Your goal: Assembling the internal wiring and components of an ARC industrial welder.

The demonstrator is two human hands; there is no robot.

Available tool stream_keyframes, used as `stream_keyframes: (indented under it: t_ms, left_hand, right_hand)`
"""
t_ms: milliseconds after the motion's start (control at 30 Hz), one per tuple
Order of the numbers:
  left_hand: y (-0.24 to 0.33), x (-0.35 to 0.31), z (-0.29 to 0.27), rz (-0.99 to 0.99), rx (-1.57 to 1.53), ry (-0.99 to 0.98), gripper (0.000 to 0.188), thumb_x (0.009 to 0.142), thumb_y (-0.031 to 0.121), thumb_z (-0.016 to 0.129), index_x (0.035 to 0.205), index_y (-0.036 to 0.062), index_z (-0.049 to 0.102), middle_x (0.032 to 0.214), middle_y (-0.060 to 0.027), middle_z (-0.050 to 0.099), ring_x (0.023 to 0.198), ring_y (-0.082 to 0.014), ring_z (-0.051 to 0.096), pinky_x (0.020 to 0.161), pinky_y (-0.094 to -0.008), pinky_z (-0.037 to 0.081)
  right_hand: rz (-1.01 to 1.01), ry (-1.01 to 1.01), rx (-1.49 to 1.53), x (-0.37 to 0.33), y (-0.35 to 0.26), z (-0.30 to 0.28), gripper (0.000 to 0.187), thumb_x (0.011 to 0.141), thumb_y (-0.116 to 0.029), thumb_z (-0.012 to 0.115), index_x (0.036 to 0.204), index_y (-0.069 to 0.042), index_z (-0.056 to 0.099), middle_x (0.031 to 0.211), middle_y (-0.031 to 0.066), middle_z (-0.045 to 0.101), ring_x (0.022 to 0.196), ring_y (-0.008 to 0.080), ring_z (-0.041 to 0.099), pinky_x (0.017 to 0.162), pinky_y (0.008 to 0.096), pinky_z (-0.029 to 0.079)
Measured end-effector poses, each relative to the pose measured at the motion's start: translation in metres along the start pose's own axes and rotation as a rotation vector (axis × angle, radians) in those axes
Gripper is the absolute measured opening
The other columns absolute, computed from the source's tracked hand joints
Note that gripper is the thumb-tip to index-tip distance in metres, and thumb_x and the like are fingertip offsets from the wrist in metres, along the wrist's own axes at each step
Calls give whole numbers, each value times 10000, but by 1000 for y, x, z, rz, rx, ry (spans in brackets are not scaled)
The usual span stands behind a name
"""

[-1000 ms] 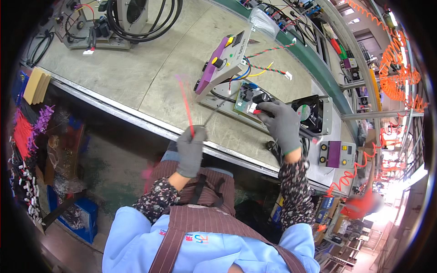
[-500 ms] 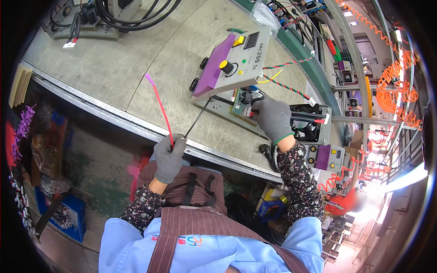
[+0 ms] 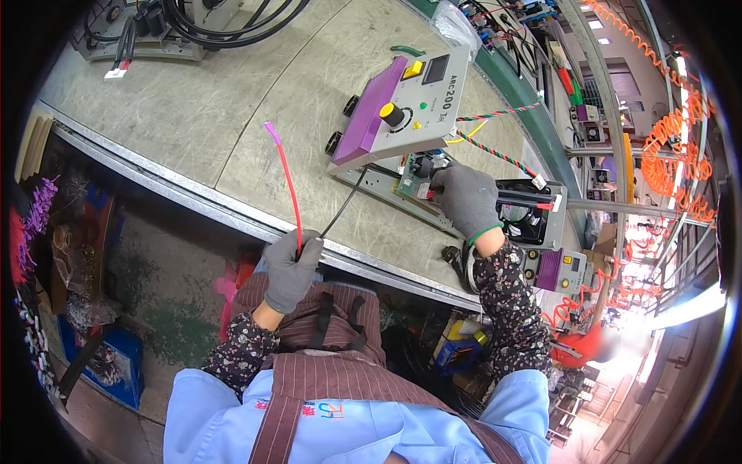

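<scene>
Grey-gloved, my left hand [image 3: 292,272] is closed at the bench edge around a red wire [image 3: 287,178] with a pink-purple end sticking up. A thin black cable [image 3: 345,203] runs from the same hand to an opened machine. This machine has a grey front panel [image 3: 433,100] with a yellow-topped knob, tilted up, and a purple cover strip [image 3: 376,116]. My right hand [image 3: 470,199], also gloved, is inside the machine with bent fingers at the green circuit board [image 3: 410,179], beside a small white-and-red part. Its fingertips are partly hidden, and what they grip cannot be made out.
Red-green twisted wires [image 3: 502,161] with white plugs stick out right of the panel. A fan [image 3: 516,216] sits at the machine's rear. Another purple-and-grey unit [image 3: 560,269] stands at right. Black cables [image 3: 232,35] and an open chassis lie far left. The metal bench edge [image 3: 154,174] curves in front.
The red wire's free end has swung to the right, and the black cable now bends slightly. The panel has shifted a little to the right. My right hand stays at the board.
</scene>
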State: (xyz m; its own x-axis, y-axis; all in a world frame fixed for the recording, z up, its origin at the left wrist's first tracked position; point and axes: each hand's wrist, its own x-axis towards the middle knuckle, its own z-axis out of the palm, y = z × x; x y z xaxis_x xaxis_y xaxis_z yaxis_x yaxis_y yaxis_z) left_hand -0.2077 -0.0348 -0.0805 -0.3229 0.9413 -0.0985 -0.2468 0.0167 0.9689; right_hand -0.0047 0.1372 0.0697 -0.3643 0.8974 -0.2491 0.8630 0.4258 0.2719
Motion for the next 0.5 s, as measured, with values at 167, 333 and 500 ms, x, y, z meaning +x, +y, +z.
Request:
stream_keyframes:
  t_ms: [167,333,500]
  left_hand:
    - [2,1,-1,3,57,-12,182,881,157,628,868,-24,637,602,1,532,578,-50,462,514,-239,385]
    - [4,1,-1,17,69,-11,171,875,151,631,864,-19,639,601,-12,544,570,-60,470,512,-245,391]
    - [6,1,0,23,86,-23,150,867,138,634,868,-12,643,600,-21,547,564,-64,473,511,-249,395]
  right_hand:
    - [-28,-44,-84,4,-1,-1,131,738,-135,625,817,-154,728,767,87,665,758,271,674,640,399,513]
    - [-8,-35,-69,4,-2,-1,117,714,-166,664,811,-160,731,762,95,668,740,277,667,638,396,509]
    - [35,-45,-59,5,-2,0,120,695,-200,704,808,-168,733,754,104,670,727,281,660,651,400,507]
